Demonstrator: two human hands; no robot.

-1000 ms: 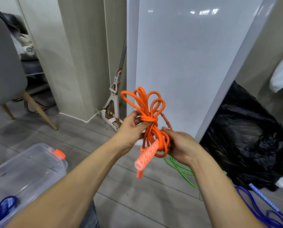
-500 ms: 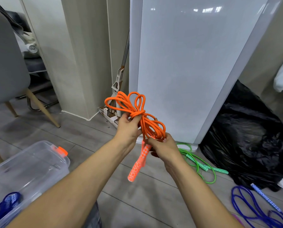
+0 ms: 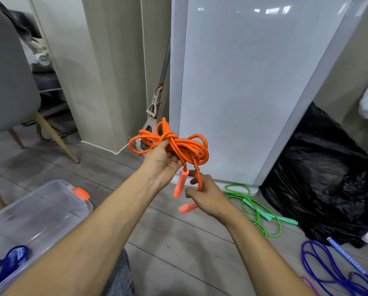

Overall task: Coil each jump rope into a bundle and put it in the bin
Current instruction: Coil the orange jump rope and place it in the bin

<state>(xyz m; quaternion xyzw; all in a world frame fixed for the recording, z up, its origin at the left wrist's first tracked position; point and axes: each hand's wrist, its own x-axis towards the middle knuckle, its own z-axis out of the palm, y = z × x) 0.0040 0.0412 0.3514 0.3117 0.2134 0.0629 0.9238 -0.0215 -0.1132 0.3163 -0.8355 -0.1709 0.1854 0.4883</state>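
The left hand (image 3: 160, 159) holds the bundled orange jump rope (image 3: 185, 146) up in the air, fingers curled round its knot. The right hand (image 3: 208, 199), at 5 o'clock from it, curls its fingers round one rope handle. The clear bin (image 3: 50, 210) sits on the floor at 8 o'clock, with a blue rope (image 3: 10, 259) inside.

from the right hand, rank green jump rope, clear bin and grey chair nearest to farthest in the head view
1. green jump rope, on the floor just right of the right hand
2. clear bin, on the floor at lower left
3. grey chair, far left, beyond the bin
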